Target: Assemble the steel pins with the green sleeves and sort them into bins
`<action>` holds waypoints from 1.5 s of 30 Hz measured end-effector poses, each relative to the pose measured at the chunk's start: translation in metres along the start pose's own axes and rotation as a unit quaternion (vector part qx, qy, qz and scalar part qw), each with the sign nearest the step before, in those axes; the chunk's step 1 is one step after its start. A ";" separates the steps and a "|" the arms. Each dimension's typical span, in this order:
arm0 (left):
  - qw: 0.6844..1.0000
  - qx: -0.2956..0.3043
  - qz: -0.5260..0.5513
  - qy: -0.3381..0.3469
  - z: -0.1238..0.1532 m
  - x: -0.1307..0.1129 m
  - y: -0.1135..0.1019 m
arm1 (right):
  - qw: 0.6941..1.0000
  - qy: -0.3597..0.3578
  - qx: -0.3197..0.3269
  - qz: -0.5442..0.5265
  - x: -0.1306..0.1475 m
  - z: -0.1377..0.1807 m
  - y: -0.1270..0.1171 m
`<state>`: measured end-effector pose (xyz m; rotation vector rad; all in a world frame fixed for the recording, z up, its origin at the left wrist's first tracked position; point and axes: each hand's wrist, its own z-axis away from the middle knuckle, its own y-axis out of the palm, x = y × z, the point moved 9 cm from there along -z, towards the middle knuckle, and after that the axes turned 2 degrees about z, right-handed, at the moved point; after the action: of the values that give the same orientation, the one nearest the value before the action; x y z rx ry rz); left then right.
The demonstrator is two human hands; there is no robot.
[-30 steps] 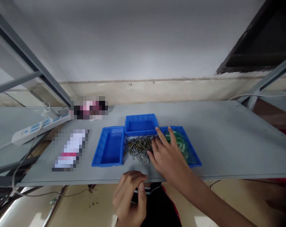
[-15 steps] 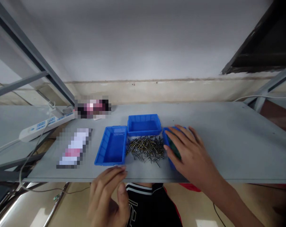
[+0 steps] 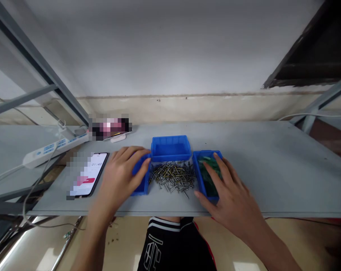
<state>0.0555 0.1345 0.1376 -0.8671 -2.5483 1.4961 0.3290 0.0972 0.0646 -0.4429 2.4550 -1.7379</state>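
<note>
My left hand (image 3: 124, 175) is over the left blue bin (image 3: 142, 186), covering most of it. Its fingertips reach the bin's far right corner, with the thumb apart from the fingers; whether they touch the rim I cannot tell. At the right blue bin (image 3: 196, 167), which holds green pieces (image 3: 208, 165) of unclear kind, my right hand (image 3: 227, 188) is spread. Its fingers lie over the bin and its thumb points to the near left side. Between the two bins lies a loose pile of metal screws or nails (image 3: 173, 175).
Behind the pile stands a third blue bin (image 3: 170, 152). A phone (image 3: 95, 169) lies at the left of the grey table (image 3: 272, 169), and a blurred device (image 3: 111, 128) on a small stand is at the back. A white power strip (image 3: 52, 148) and cables run along the left.
My left hand has moved up and forward from the table's front edge onto the left bin. My right hand has drawn back slightly, uncovering more green pieces.
</note>
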 end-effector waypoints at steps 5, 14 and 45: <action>0.986 0.153 0.006 0.066 -0.034 0.012 0.055 | 1.000 0.000 -0.007 -0.014 -0.001 -0.003 0.000; 0.973 0.193 0.088 0.089 -0.032 0.017 0.093 | 1.000 -0.014 -0.007 -0.019 -0.001 -0.004 0.002; 0.984 0.106 0.138 0.026 -0.029 0.016 0.041 | 0.996 -0.059 -0.035 -0.051 -0.002 0.000 -0.009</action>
<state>0.0688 0.1805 0.1160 -1.2464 -2.2494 1.7508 0.3320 0.0952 0.0726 -0.6690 2.4556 -1.6154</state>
